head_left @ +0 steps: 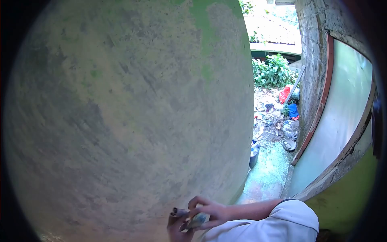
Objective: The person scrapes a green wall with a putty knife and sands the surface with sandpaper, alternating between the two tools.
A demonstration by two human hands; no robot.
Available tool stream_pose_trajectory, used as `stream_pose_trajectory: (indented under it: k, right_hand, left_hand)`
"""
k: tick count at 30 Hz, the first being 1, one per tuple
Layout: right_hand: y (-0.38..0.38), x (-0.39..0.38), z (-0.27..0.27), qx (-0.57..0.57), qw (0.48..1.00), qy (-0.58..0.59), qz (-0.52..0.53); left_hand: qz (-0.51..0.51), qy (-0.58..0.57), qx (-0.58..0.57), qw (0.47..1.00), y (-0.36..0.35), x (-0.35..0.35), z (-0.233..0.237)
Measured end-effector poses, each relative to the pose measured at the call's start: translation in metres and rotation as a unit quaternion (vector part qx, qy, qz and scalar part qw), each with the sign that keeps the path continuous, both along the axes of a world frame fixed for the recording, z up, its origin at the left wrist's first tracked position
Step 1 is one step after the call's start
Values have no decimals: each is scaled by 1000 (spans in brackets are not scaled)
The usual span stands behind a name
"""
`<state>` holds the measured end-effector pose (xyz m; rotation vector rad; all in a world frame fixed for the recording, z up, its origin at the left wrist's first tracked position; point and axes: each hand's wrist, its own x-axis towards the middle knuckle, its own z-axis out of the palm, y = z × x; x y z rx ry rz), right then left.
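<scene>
At the bottom of the head view, my left hand (177, 230) is wrapped round a small grey rolled or tube-like object (180, 212), whose open end shows. My right hand (209, 211) reaches in from the right with bent fingers and meets the left hand. Between its fingers and palm is a greenish, crumpled-looking item (197, 220), too small to name. Both hands are close together in front of the lower part of a worn plaster wall (141, 121). A white sleeve (278, 224) covers my upper right arm.
Past the wall's right edge, a wet concrete path (268, 169) leads out to scattered litter (272, 117) and green plants (276, 70). A dark bin (254, 156) stands beside the wall. At the right are a block wall (312, 52) and a red-framed pale panel (342, 97).
</scene>
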<state>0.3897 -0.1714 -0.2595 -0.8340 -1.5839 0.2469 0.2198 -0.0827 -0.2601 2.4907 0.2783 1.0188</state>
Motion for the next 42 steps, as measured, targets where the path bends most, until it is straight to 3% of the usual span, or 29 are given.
stream_pose_trajectory:
  k: [2, 4, 5, 6, 8, 9, 11, 12, 13, 17, 20, 21, 23, 24, 26, 27, 29, 30, 31, 33, 37, 39, 40, 42]
  right_hand:
    - [-6, 34, 20, 75, 996, 38, -15]
    - [-14, 67, 42, 178, 979, 76, -63]
    - [-19, 86, 53, 220, 965, 35, -134]
    - [-19, 94, 70, 269, 945, 93, -158]
    - [-26, 120, 94, 311, 897, 40, -312]
    - [-26, 130, 109, 361, 887, 43, -286]
    - [-32, 145, 140, 416, 876, -72, -233]
    - [-30, 142, 155, 440, 867, -80, -218]
    - [-31, 147, 173, 437, 874, -146, -151]
    - [-19, 145, 207, 526, 807, -253, -87]
    - [-19, 144, 223, 499, 801, -328, -43]
    - [-10, 145, 228, 514, 800, -301, -66]
    - [11, 162, 247, 505, 761, -270, -304]
    - [15, 167, 244, 506, 762, -272, -300]
    - [15, 178, 240, 548, 803, -202, -118]
    - [1, 172, 238, 544, 786, -285, -70]
    - [-7, 152, 231, 530, 796, -292, -10]
    - [0, 161, 235, 531, 792, -288, -81]
    - [6, 169, 233, 430, 866, -190, -171]
    - [13, 177, 244, 539, 815, -209, -44]
    - [-16, 152, 231, 521, 789, -324, 3]
    - [-15, 153, 246, 423, 831, -294, -209]
    - [20, 175, 243, 520, 815, -208, -148]
    - [11, 174, 239, 530, 809, -233, -97]
  left_hand:
    - [69, 19, -226, 972, 3, 4, 5]
    - [46, 0, -219, 975, 11, 8, 29]
    - [26, -18, -211, 977, 15, 10, 38]
    - [26, -24, -216, 976, 16, 10, 37]
    - [33, -50, -204, 977, 20, 10, 34]
    - [33, -58, -207, 976, 20, 12, 36]
    - [-32, -116, -282, 952, 19, 14, 39]
    - [-23, -182, -373, 909, 17, 17, 34]
    - [-20, -191, -376, 907, 16, 17, 32]
    - [70, -186, -406, 892, 11, 22, 40]
    - [95, -150, -441, 880, 10, 21, 43]
    - [95, -151, -434, 883, 9, 22, 45]
    - [98, -156, -427, 885, 8, 23, 48]
    - [110, -152, -429, 884, 7, 24, 48]
    - [122, -156, -427, 882, 8, 26, 49]
    - [94, -169, -411, 891, 10, 26, 49]
    - [67, -186, -397, 897, 11, 28, 47]
    - [100, -162, -407, 893, 10, 28, 46]
    - [132, -134, -416, 890, 10, 26, 47]
    - [127, -147, -414, 889, 8, 27, 49]
    - [113, -162, -415, 888, 8, 29, 50]
    - [128, -160, -434, 878, 7, 30, 47]
    - [143, -157, -449, 868, 7, 29, 47]
    - [119, -153, -428, 883, 8, 27, 51]
